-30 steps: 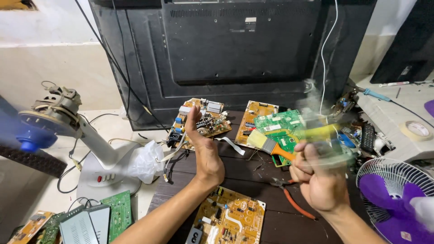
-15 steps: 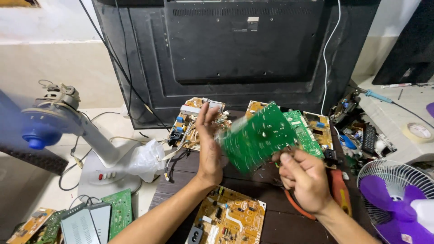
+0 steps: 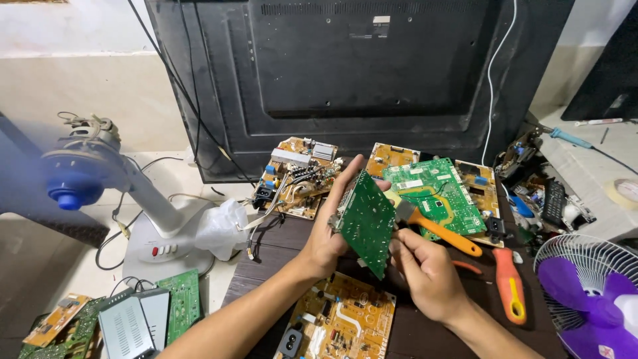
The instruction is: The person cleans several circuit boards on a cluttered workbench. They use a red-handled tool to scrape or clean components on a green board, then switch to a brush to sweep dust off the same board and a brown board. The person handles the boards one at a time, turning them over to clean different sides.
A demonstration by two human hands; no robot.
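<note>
A: Where is the green circuit board [image 3: 367, 223]?

B: Upright above the dark table [image 3: 425, 332], gripped by the left hand [image 3: 330, 238]. The right hand [image 3: 425, 269] clasps the orange-handled brush [image 3: 435, 228].

A: Good technique?

B: Probably light strokes, with the board steady.

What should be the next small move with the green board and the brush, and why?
Probably draw the orange-handled brush across the green circuit board. The left hand holds the board up on edge, tilted, while the right hand grips the handle and the bristles sit at the board's right edge.
</note>
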